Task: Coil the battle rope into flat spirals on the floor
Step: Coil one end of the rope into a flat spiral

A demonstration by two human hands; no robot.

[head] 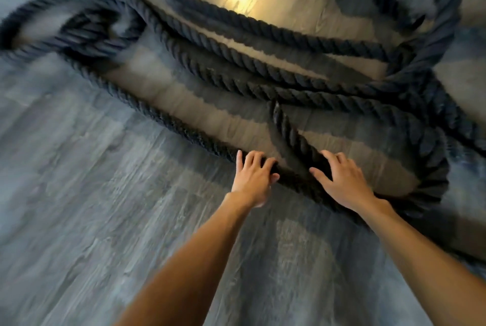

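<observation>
Looking down in the head view, you had both hands on the nearest strand of the battle rope (263, 62), which sprawled in loose, crossing loops over the wood-grain floor (105, 194); no flat spiral was formed. Your left hand (253, 177) lay on the strand, fingers spread and lightly bent, not closed round it. Your right hand (339, 181), just beside, pressed down with fingers splayed, nearly straight. The far loops were blurred.

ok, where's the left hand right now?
Head view, lower centre: the left hand rests on the nearest strand of the battle rope, just left of the right hand.
</observation>
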